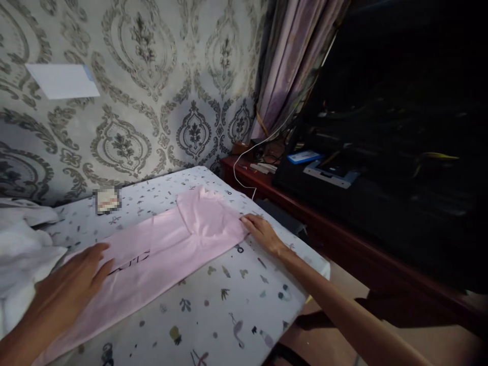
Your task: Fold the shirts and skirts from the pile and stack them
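Note:
A pink shirt (163, 254) with dark lettering lies in a long folded strip across a white, patterned sheet (213, 315). One section at its far right end is folded over and slightly wrinkled. My right hand (263, 233) is at that end, its thumb and fingers closed on the shirt's edge. On the left, my left hand (74, 279) is over the shirt with its fingers stretched out, partly covering the lettering. Whether its palm presses on the cloth I cannot tell.
White bunched cloth (23, 254) lies at the left. A small blurred item (108, 200) sits on the sheet near the wall. Beyond the bed's right edge stands a dark red cabinet (305, 195) with a white cable (244, 183) and a large black screen (412, 152).

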Demonstrator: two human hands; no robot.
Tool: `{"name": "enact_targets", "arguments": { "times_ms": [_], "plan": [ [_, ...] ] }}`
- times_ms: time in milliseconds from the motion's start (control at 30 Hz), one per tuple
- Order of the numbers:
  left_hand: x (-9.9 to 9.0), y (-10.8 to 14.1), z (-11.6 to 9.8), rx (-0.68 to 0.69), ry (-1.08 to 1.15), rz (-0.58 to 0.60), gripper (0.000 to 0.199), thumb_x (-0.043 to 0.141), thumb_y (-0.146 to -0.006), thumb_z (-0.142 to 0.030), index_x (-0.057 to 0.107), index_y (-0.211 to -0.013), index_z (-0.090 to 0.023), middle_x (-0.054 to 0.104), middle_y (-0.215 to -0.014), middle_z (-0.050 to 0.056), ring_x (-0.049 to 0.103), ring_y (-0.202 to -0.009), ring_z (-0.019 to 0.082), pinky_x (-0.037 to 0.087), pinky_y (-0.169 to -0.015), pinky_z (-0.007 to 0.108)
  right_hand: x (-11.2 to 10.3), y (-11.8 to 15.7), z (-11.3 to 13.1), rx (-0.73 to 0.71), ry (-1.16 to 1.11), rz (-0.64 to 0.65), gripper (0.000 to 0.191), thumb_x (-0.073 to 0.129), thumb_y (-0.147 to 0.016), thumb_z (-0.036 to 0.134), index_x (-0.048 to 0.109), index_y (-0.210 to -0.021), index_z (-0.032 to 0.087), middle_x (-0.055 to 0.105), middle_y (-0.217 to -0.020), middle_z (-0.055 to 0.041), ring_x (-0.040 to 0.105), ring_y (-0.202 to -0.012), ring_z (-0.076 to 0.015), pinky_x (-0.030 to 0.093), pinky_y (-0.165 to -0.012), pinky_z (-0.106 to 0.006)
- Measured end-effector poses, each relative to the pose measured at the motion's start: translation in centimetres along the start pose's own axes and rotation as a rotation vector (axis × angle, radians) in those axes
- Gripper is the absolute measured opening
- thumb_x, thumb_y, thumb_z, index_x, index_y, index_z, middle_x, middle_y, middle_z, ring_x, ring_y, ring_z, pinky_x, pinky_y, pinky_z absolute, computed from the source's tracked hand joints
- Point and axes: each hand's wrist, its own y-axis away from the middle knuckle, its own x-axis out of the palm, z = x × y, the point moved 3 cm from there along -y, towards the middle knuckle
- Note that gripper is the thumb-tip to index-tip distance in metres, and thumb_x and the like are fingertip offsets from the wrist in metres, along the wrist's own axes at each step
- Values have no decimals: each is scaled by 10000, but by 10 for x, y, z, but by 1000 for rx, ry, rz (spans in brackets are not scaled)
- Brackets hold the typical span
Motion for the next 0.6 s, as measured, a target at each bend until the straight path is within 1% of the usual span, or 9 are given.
{"name": "enact_targets", "arguments": {
  "times_ms": [33,67,133,200,267,367,467,533,600],
  "plan": [
    [-5,-19,-31,33,40,6,456,339,-845,-631,564,-1162,-394,740,-1068,2,695,-982,309,523,-760,425,1,3,1,-23,4,11,430,395,-970,532,671,-906,209,698,-904,-74,610,-902,-246,447,-869,-406],
    [-6,-40,-62,108,96,49,447,342,-855,-607,574,-1134,-346,736,-1067,20,696,-985,286,522,-753,381,1,5,2,-42,-3,25,416,416,-965,535,672,-924,209,696,-919,-73,600,-919,-246,437,-888,-410],
    [-1,-88,-121,302,150,135,386,373,-874,-527,595,-1048,-263,723,-1058,49,684,-989,255,513,-793,332,1,7,3,-66,-25,65,385,475,-944,542,670,-930,210,683,-909,-64,584,-914,-240,429,-888,-404],
    [12,-139,-165,342,96,149,319,389,-888,-415,608,-1002,-212,710,-1024,72,670,-962,241,504,-842,331,0,6,2,-68,-30,96,331,552,-909,522,663,-891,210,660,-862,-50,568,-874,-230,431,-853,-391],
    [30,-185,-196,334,69,134,317,424,-882,-323,616,-1083,-169,675,-1163,123,626,-1102,249,469,-953,337,-2,5,1,-63,-22,110,235,635,-858,444,656,-864,210,643,-846,-43,556,-863,-225,430,-833,-381],
    [57,-234,-229,342,64,139,424,463,-855,-244,572,-1256,-158,601,-1315,146,566,-1219,250,439,-1010,335,-5,5,1,-60,-6,126,102,675,-789,283,646,-850,207,632,-863,-43,542,-879,-222,429,-831,-372],
    [73,-262,-246,358,57,174,555,523,-776,-199,550,-1329,-226,605,-1283,113,571,-1184,258,447,-988,361,-8,6,3,-70,-9,153,101,625,-770,182,642,-867,203,623,-874,-43,529,-879,-215,428,-836,-368],
    [77,-273,-250,379,56,211,558,551,-717,-190,604,-1266,-271,633,-1186,84,596,-1095,255,458,-942,365,-10,7,4,-72,-20,175,114,590,-787,165,640,-883,203,616,-881,-44,520,-886,-215,426,-840,-373],
    [76,-277,-250,409,67,254,432,564,-674,-205,676,-1088,-255,651,-1037,65,610,-965,239,468,-867,344,-12,7,5,-72,-25,193,105,563,-814,173,635,-884,203,605,-880,-48,510,-893,-221,425,-838,-379]
  ]
}}
